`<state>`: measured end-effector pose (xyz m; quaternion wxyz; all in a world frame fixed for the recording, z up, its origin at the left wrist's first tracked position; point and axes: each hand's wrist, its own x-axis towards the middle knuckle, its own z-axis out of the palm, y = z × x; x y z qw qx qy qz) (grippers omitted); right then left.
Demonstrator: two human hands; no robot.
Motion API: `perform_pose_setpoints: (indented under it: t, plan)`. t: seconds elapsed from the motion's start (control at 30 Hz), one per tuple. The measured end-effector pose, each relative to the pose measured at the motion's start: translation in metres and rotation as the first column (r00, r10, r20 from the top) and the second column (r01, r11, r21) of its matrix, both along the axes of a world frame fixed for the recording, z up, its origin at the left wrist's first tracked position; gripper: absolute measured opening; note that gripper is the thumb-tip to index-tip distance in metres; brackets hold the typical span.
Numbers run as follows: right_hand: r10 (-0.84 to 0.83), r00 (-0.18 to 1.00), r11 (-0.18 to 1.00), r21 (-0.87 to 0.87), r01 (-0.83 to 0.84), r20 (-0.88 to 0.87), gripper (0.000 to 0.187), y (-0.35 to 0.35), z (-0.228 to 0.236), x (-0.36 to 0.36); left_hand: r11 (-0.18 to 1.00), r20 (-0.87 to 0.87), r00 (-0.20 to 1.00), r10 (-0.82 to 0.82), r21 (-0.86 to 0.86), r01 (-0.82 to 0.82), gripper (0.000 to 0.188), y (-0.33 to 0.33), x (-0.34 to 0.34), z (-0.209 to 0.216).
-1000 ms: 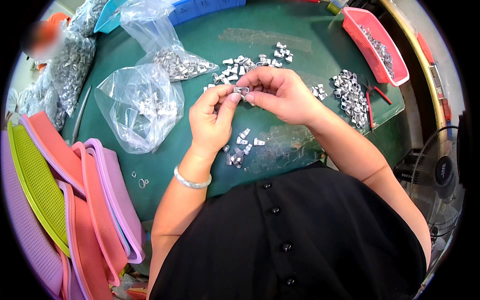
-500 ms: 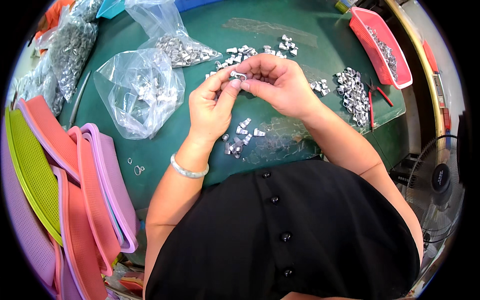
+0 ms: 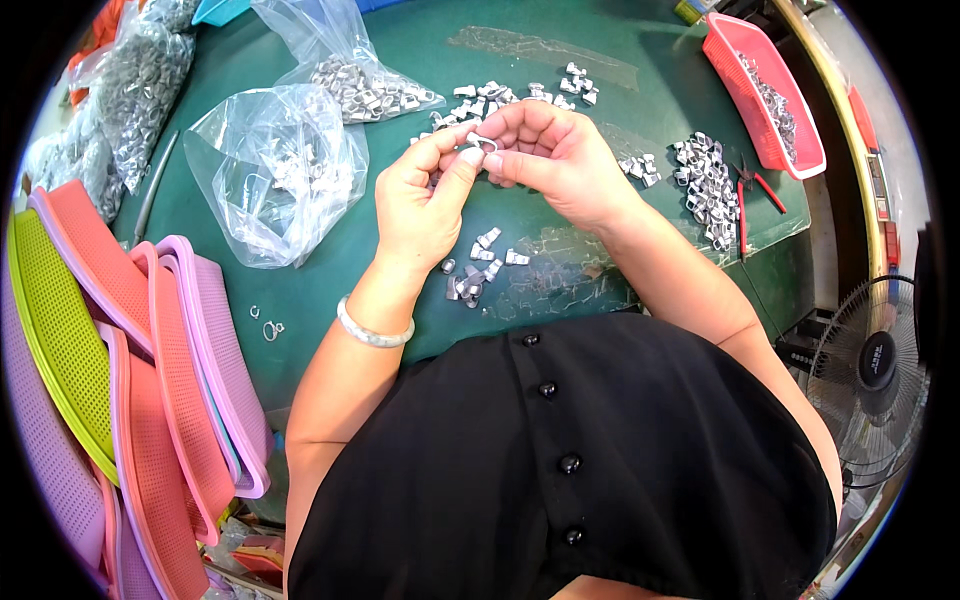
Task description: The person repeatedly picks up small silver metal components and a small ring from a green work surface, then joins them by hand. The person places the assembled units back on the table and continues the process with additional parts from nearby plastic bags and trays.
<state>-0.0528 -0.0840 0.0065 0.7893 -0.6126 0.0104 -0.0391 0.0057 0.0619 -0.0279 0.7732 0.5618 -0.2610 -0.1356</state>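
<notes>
Both hands meet above the green bench (image 3: pixel 300 290), just at 12 o'clock from the frame's middle. The left hand (image 3: pixel 425 205) and the right hand (image 3: pixel 555 160) each pinch one small metal clip (image 3: pixel 481 143) between thumb and fingertips, the other fingers loosely curled; the clip sits in the air between them, clear of the bench.

At 6 o'clock of the hands lies a small heap of loose clips (image 3: pixel 478 270). At 12 o'clock a scattered row of clips (image 3: pixel 520 95) runs across the bench. At 3 o'clock sits a denser pile (image 3: pixel 705 185), with red-handled pliers (image 3: pixel 752 190) just beside it.

At 9 o'clock lies a crumpled clear bag (image 3: pixel 275 170), with few parts inside. At 11 o'clock a second clear bag (image 3: pixel 355 75) holds many clips. At 2 o'clock stands a pink rectangular tray (image 3: pixel 765 85), holding metal parts. Stacked mesh baskets (image 3: pixel 120 340) in green, orange and lilac lie at 8 o'clock.
</notes>
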Motion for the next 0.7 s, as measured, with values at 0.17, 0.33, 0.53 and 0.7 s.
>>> perform_pose_setpoints:
  t: [0.17,0.33,0.53,0.7]
  plan:
    - [0.000,1.000,1.000,0.013,0.000,-0.019,0.019,-0.001,-0.004,0.000,1.000,0.022,1.000,0.008,0.005,-0.008,0.019,0.001,0.001,0.000]
    - [0.007,1.000,1.000,0.010,-0.007,0.000,0.018,-0.002,-0.010,0.000,1.000,0.079,0.997,0.019,-0.005,-0.018,0.013,0.000,-0.003,0.006]
    - [0.007,1.000,0.998,-0.054,-0.006,0.014,0.017,-0.003,-0.013,0.000,0.998,0.228,0.973,0.040,0.030,-0.048,0.014,0.000,-0.004,0.005]
    - [-0.052,0.988,0.943,-0.318,0.098,0.148,0.018,-0.014,-0.014,-0.003,0.989,0.255,0.965,0.062,0.116,-0.094,0.016,0.001,0.001,-0.003]
